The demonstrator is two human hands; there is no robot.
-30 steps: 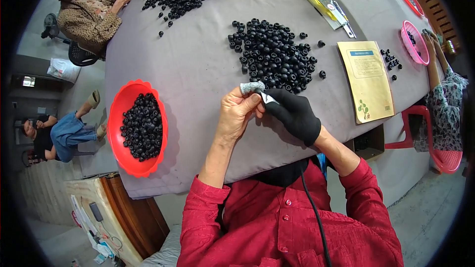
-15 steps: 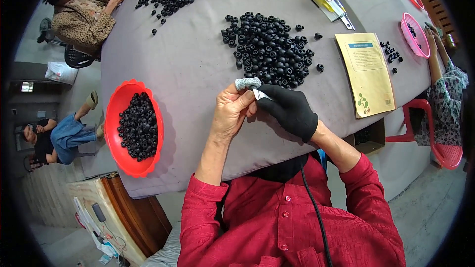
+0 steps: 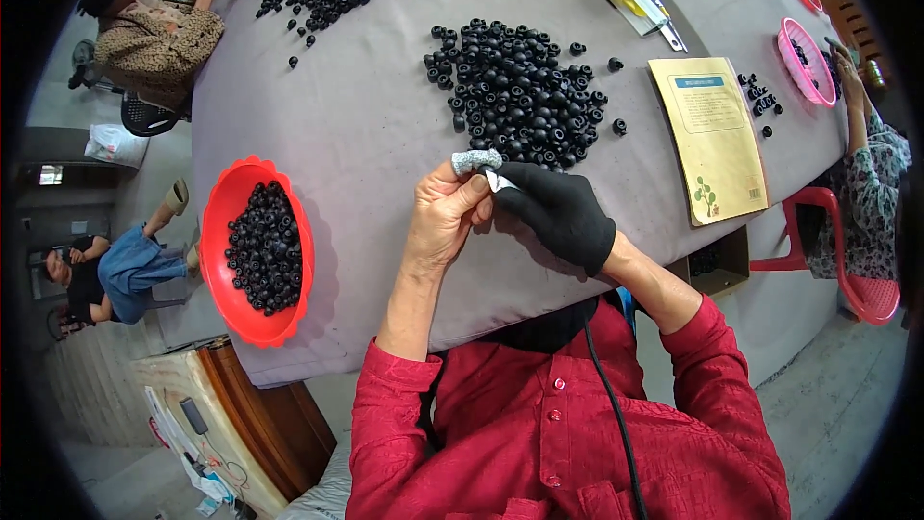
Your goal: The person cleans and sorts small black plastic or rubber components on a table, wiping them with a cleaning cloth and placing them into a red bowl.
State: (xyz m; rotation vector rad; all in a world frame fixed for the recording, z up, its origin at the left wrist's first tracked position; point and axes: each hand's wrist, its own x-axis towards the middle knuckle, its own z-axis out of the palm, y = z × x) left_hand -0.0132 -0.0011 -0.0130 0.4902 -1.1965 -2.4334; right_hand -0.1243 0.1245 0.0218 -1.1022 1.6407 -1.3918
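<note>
Black-gloved, the right hand (image 3: 563, 217) has its fingers drawn together, meeting the left hand (image 3: 445, 215), thumb and finger pinched, at a small white piece (image 3: 498, 181); anything gripped between is hidden. The black beads (image 3: 525, 87) lie piled just beyond both hands.

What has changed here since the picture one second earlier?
The bare left hand, black-gloved right hand and pile of small, round black pieces appear slightly further left and higher, seemingly because the camera shifted. No pickup or release shows; the hands still meet at a small white piece. The scalloped red bowl stays put.
</note>
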